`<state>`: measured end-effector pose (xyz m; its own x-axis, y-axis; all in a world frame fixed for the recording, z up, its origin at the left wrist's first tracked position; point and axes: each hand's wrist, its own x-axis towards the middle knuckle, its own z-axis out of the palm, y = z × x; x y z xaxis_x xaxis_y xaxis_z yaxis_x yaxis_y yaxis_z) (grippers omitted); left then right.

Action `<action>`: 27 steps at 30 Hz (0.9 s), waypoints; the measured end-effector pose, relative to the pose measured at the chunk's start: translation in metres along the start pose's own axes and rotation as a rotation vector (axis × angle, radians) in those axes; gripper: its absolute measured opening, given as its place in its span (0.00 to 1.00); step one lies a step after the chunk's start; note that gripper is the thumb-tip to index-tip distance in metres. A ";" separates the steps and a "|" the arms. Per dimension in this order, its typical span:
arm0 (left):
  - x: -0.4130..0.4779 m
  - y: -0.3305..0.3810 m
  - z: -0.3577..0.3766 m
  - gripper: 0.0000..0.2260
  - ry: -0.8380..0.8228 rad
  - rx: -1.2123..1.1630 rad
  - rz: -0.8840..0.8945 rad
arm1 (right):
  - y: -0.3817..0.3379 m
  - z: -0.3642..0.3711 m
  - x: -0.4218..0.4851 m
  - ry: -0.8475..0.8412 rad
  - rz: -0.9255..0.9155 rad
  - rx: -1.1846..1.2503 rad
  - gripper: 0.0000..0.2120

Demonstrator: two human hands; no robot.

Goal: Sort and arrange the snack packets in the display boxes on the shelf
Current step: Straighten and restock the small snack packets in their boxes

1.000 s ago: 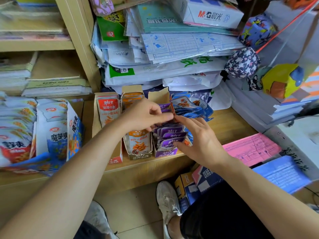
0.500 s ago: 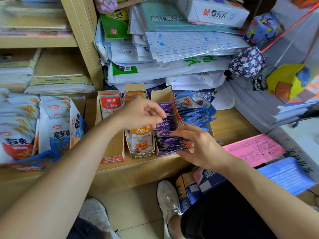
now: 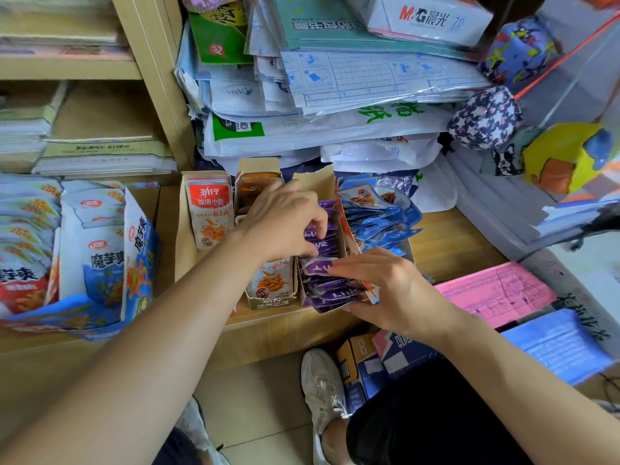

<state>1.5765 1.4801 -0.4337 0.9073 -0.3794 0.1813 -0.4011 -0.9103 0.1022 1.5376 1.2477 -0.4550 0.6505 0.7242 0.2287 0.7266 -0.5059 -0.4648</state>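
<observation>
Two curled grips sit among the purple packets (image 3: pixel 332 295): left grip (image 3: pixel 285 226) pinching rear ones, right grip (image 3: pixel 392 290) clasping the front.

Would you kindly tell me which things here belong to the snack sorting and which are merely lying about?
In the job: purple packets, held by the left hand and right hand; red packets; orange packets; blue packets; cardboard display boxes.
Lying about: pink sheet; stacked papers; white carton; star-patterned pouch; white shoe.
</observation>
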 end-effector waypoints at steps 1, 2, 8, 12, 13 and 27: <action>0.001 0.000 0.001 0.15 0.004 0.015 -0.003 | 0.001 0.001 0.000 -0.004 0.008 0.009 0.28; 0.002 -0.001 0.002 0.16 0.008 0.028 -0.010 | 0.001 0.001 0.000 -0.008 0.016 0.018 0.28; 0.001 0.000 0.007 0.12 0.089 0.003 0.022 | 0.004 0.002 -0.002 -0.004 0.025 0.041 0.28; 0.003 -0.003 0.011 0.12 0.114 -0.067 0.086 | 0.004 0.003 -0.003 0.005 0.027 0.046 0.28; 0.004 -0.002 0.010 0.12 0.082 -0.078 0.087 | 0.003 0.003 -0.003 0.007 0.025 0.050 0.28; 0.017 0.010 0.008 0.31 0.021 0.141 -0.098 | 0.001 -0.003 -0.007 -0.018 0.098 0.156 0.28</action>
<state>1.5891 1.4633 -0.4376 0.9379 -0.2853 0.1976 -0.2876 -0.9576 -0.0172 1.5349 1.2408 -0.4543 0.7113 0.6842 0.1613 0.6161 -0.4963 -0.6117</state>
